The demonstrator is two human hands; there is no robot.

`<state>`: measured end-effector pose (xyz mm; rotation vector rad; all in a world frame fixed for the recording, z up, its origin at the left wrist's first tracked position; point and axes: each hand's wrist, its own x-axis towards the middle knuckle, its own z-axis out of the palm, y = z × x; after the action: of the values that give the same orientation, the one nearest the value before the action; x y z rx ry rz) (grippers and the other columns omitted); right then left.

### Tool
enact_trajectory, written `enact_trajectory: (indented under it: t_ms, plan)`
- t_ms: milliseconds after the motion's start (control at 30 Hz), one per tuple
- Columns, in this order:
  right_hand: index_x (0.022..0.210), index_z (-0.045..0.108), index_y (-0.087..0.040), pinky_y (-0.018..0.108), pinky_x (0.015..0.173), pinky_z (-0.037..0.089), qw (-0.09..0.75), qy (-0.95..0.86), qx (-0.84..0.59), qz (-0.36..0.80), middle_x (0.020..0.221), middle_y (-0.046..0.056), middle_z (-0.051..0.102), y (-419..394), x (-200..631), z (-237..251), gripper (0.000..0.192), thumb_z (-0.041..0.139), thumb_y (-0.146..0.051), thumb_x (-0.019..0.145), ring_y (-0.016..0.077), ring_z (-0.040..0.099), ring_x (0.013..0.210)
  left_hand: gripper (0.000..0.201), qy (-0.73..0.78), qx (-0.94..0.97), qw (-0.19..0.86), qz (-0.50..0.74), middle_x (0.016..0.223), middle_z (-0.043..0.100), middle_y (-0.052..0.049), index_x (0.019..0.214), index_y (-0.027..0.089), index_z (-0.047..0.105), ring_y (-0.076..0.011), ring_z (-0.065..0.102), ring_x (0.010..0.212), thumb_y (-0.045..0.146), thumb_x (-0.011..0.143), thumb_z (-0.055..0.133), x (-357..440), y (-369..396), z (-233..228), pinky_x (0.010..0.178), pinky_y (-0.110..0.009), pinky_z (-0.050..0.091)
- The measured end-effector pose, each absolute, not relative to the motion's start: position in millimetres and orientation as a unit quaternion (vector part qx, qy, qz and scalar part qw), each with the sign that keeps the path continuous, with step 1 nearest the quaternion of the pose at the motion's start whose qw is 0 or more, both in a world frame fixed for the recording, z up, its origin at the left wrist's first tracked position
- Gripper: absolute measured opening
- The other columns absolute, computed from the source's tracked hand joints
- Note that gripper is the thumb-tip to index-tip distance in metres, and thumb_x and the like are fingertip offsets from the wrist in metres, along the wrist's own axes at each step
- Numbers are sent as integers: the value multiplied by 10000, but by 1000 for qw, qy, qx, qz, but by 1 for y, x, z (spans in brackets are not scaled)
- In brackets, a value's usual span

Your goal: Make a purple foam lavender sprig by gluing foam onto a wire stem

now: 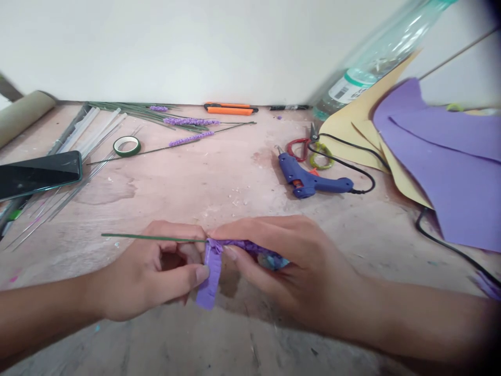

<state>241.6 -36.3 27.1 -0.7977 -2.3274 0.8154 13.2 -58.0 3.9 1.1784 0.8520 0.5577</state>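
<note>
My left hand [164, 266] pinches a fringed purple strip [211, 282] between thumb and fingers, and the strip's loose end hangs below. A thin green stem [152, 237] runs level across the left fingers, its bare end pointing left. At the stem's right part the strip is wrapped round it. My right hand [289, 261] is closed on the purple wrapped part of this flower stem [242, 244], with thumb and forefinger near where the strip meets the stem. Part of the wrapped section is hidden inside the right hand.
A blue glue gun [313, 180] lies beyond my right hand, near scissors [301, 149]. Finished purple stems [191, 138], green tape [127, 146], a phone [43, 172] and glue sticks [88, 130] lie left. An orange cutter [230, 108], bottle [348, 89] and purple sheets [450, 162] stand farther off.
</note>
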Motion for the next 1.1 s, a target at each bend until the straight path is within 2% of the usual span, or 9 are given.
enact_trajectory:
  t_ms: [67, 267, 400, 533, 600, 700, 833, 933, 1100]
  plan:
    - [1056, 672, -191, 235, 633, 508, 287, -877, -283, 261, 885, 13, 768, -37, 243, 23, 165, 539, -115, 995, 116, 699, 743, 195, 378, 541, 710, 246, 642, 599, 7, 755, 159, 614, -99, 540, 551, 264, 914, 656, 12, -57, 4, 506, -184, 415]
    - [1160, 632, -210, 270, 705, 546, 274, -920, -254, 118, 1188, 27, 760, -41, 246, 15, 246, 559, -108, 948, 140, 731, 892, 212, 374, 536, 720, 233, 676, 624, -15, 804, 148, 648, -111, 540, 574, 313, 937, 652, 10, -59, 4, 521, -205, 411]
    - [1191, 595, -199, 287, 745, 559, 281, -927, -238, 73, 1195, 35, 760, -42, 248, 13, 244, 554, -133, 960, 150, 719, 862, 227, 357, 497, 751, 247, 660, 618, -9, 838, 144, 660, -103, 524, 561, 348, 937, 677, 12, -58, 6, 516, -196, 398]
    - [1170, 597, -189, 302, 696, 543, 284, -931, -224, 55, 1157, 52, 765, -43, 247, 14, 235, 596, -158, 937, 156, 706, 821, 315, 329, 440, 784, 288, 616, 590, -3, 804, 137, 665, -111, 546, 564, 379, 993, 594, 17, -59, 5, 542, -205, 445]
    - [1130, 612, -205, 314, 726, 549, 282, -925, -242, 83, 1125, 43, 766, -43, 246, 16, 235, 582, -113, 915, 165, 713, 838, 355, 339, 446, 776, 291, 615, 589, -6, 784, 141, 654, -114, 545, 559, 389, 1019, 556, 18, -60, 3, 529, -208, 440]
    - [1076, 622, -226, 319, 759, 556, 276, -899, -265, 211, 1018, 35, 757, -39, 244, 24, 260, 516, -78, 891, 172, 704, 851, 355, 353, 506, 739, 271, 675, 614, -19, 814, 144, 645, -117, 535, 566, 400, 1032, 532, 16, -61, 0, 532, -225, 444]
    - [984, 643, -189, 287, 726, 524, 223, -863, -263, 369, 903, 42, 722, -32, 242, 38, 181, 464, -162, 985, 152, 663, 798, 357, 355, 606, 667, 249, 698, 596, -21, 806, 153, 623, -125, 522, 607, 393, 1037, 493, 14, -59, 1, 557, -235, 430]
    - [876, 666, -179, 259, 671, 474, 146, -856, -305, 391, 784, 10, 697, -29, 240, 42, 230, 491, -197, 1025, 128, 624, 708, 369, 356, 638, 639, 240, 742, 606, -33, 827, 154, 642, -131, 525, 644, 421, 1029, 487, 13, -59, 2, 571, -233, 427]
    - [867, 675, -188, 219, 632, 438, 156, -841, -338, 394, 769, -27, 700, -32, 236, 40, 150, 575, -170, 977, 94, 605, 670, 353, 368, 570, 694, 239, 697, 609, -23, 857, 156, 667, -125, 528, 579, 435, 1017, 520, 13, -62, 0, 526, -228, 428]
